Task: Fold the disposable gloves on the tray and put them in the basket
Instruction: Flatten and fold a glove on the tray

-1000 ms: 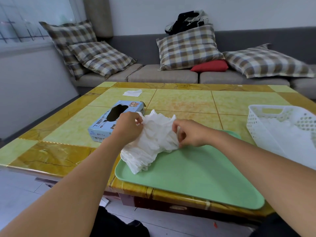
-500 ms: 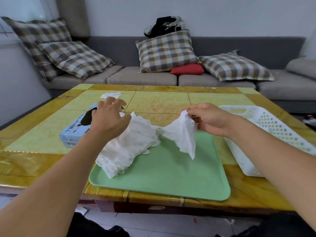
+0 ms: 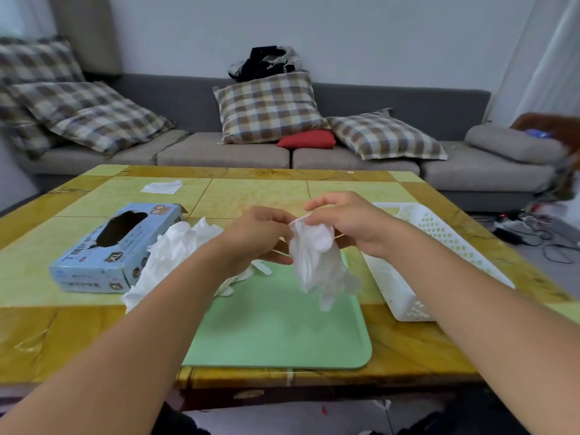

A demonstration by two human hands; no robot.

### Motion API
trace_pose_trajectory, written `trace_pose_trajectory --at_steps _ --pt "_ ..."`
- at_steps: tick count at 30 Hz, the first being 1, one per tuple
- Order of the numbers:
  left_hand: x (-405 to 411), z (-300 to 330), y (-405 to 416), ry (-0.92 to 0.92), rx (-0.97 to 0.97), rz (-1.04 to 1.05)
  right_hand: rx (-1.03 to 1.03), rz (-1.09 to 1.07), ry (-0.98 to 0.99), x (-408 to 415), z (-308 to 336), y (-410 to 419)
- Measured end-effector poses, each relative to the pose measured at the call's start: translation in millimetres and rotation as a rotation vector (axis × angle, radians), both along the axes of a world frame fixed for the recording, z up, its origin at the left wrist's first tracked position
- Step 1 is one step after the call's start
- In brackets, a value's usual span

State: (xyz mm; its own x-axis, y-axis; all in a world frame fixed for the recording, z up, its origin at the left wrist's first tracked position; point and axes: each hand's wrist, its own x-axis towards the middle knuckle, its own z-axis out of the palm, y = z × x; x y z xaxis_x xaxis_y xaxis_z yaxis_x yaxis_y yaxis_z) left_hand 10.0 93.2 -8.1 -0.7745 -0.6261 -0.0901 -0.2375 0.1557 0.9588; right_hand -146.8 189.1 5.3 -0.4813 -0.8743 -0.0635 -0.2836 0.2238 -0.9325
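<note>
Head view. My left hand (image 3: 257, 233) and my right hand (image 3: 345, 222) are raised above the far half of the green tray (image 3: 282, 334), close together, knuckles nearly facing. Both hands pinch the top edge of a single white disposable glove (image 3: 317, 262): the left hand's fingers are curled, thumb and fingertips closed on the glove's left upper corner; the right hand's thumb and forefinger are closed on its upper right edge, with the remaining fingers curled loosely above. The glove hangs crumpled below the two pinch points, in the air, its lower end over the tray surface; whether that end touches the tray I cannot tell.

The pile of remaining gloves (image 3: 179, 246) lies at the tray's far left corner, spilling over the tray's left rim onto the table (image 3: 47, 324). My left forearm crosses in front of part of it. The pile is just beside the blue glove box (image 3: 116, 249), marked XL, which lies flat on the table to the left with its oval opening facing up.

The white perforated basket (image 3: 439, 240) stands on the table to the right of the tray, near its right edge; my right forearm covers part of it.

A flat white sheet (image 3: 161, 186) lies near the table's far left. Behind the table is a grey sofa (image 3: 439, 171) carrying checked cushions (image 3: 266, 105).
</note>
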Motion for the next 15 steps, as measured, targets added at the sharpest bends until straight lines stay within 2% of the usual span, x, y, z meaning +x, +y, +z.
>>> trace_pose_trajectory --at_steps 3,6,9,11,13,15 --pt "-4.3 1.7 -1.9 -0.013 0.064 0.073 0.104 0.091 -0.247 -17.4 -8.6 9.5" --pt "-7.0 -0.3 -3.4 0.014 0.151 0.085 0.181 0.156 -0.26 -30.4 -16.7 13.4" --pt "-4.2 -3.1 -5.7 -0.001 0.187 0.031 0.111 0.025 -0.32 -31.4 -22.7 9.6" --pt "-2.8 -4.2 -6.0 -0.015 0.24 0.011 0.022 -0.126 -0.242 -31.6 -27.7 3.7" --pt "-4.0 -7.3 -4.4 0.008 0.313 0.036 -0.037 -0.23 0.004 -31.1 -26.1 1.7" --pt "-7.2 -12.3 -4.7 0.074 0.4 0.088 -0.045 -0.11 0.134 -23.4 -16.3 5.3"
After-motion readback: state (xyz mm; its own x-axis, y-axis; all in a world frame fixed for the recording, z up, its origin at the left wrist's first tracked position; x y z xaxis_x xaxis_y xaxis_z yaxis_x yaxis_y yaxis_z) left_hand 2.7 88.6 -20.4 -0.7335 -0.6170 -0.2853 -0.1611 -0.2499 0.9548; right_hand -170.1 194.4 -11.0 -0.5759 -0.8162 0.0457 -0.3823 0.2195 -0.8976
